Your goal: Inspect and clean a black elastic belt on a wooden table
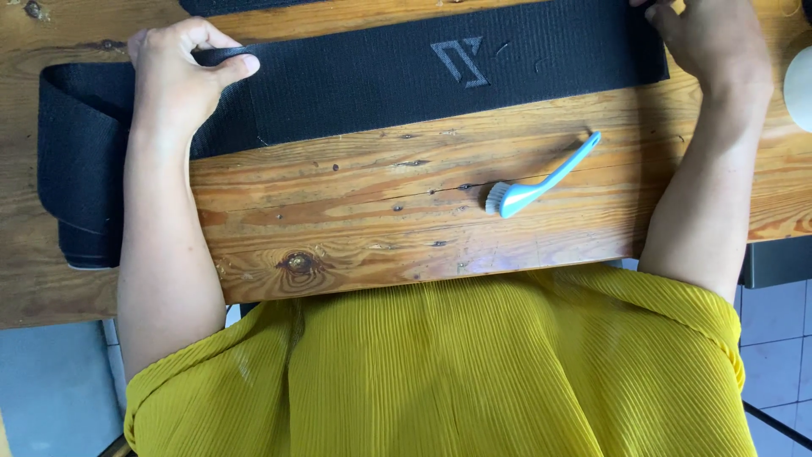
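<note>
I judge the step in hand to be spreading the black mat [355,80] flat along the wooden table [355,220]. My left hand [182,72] pinches the mat's folded edge, thumb over fingers. My right hand [715,42] rests on the far end at two o'clock; whether it grips, I cannot tell. The mat runs from ten to two o'clock, its left end looped over the table edge. Smoothing that loop calls for a steady outward pull. A blue brush [541,179] lies untouched near four o'clock of the mat.
</note>
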